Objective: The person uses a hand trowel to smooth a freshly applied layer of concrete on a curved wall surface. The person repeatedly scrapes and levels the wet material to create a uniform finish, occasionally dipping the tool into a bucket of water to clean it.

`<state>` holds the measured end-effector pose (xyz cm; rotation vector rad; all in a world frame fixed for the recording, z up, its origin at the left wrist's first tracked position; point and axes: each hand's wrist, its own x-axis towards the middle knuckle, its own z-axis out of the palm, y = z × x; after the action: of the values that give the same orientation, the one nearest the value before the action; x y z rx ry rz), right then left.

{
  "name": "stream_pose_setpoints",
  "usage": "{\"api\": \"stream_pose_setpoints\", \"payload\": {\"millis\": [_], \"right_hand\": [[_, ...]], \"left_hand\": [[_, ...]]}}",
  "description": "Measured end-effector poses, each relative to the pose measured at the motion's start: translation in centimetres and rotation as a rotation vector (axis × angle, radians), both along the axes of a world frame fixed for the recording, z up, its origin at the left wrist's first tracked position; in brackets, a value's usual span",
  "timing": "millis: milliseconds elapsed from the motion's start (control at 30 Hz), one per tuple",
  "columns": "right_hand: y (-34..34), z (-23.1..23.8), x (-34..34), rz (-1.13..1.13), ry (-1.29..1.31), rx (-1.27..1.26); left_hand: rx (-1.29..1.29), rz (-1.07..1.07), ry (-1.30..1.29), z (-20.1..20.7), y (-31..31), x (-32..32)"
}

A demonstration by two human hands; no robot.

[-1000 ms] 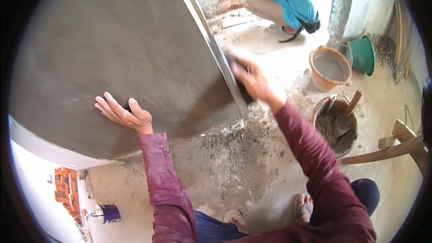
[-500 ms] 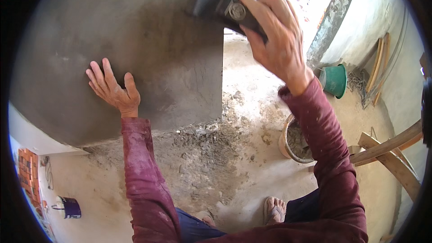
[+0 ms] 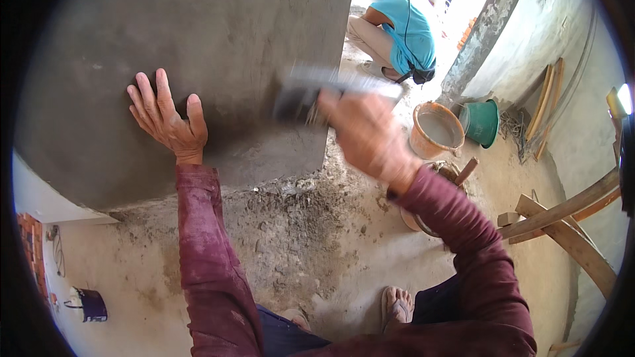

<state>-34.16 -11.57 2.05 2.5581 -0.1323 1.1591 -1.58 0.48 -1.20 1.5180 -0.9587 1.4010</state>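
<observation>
A grey wall (image 3: 245, 20), freshly plastered by its damp, smooth look, fills the upper left and ends in a straight edge. My left hand (image 3: 170, 119) rests against it with fingers spread, holding nothing. Beside the wall's right edge, my right hand (image 3: 374, 135) is wrapped round a dark plastering float (image 3: 296, 101). Motion smears both the float and the hand, so I cannot tell whether the float touches the plaster. Crumbled mortar (image 3: 291, 208) lies on the floor along the foot of the wall.
A person (image 3: 403, 33) in a turquoise top squats beyond the wall's edge. An orange bucket (image 3: 436, 131) and a green bucket (image 3: 481, 123) stand at right, with a mortar bucket (image 3: 426, 221) partly behind my right forearm. Curved timber pieces (image 3: 562, 215) jut in. A dark purple pail (image 3: 89, 305) sits lower left.
My right hand has brought the float down and slightly left from the wall's upper edge, uncovering the squatting person and the orange bucket. My left hand stays on the wall.
</observation>
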Motion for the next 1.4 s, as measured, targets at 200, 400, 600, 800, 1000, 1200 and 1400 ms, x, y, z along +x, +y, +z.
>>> {"api": "stream_pose_setpoints", "payload": {"millis": [200,400,600,800,1000,1200,1400], "right_hand": [[-3.2,5.9,2.2,-0.024,-0.215,-0.058],[-1.1,-14.6,-2.1,0.069,0.485,0.182],[-2.1,1.8,-3.9,0.149,-0.306,0.418],[-8.1,9.1,0.0,0.564,-0.441,1.039],[-6.7,-2.0,2.2,0.386,-0.438,1.082],[-3.8,-28.9,-6.4,-0.114,-0.115,1.447],[-0.8,-6.7,-5.9,-0.049,-0.410,0.452]], "left_hand": [[0.007,0.012,-0.006,0.4,0.3,0.1],[-0.020,-0.018,-0.029,0.4,-1.2,-0.4],[-0.009,0.012,-0.019,0.6,-0.4,-0.2],[0.001,-0.003,-0.018,0.0,-1.2,-0.9],[0.021,0.037,-0.053,0.8,0.3,-0.4],[0.005,-0.009,-0.072,0.5,-1.6,-0.9],[-0.014,0.029,-0.063,0.8,-0.4,-0.2]]}}
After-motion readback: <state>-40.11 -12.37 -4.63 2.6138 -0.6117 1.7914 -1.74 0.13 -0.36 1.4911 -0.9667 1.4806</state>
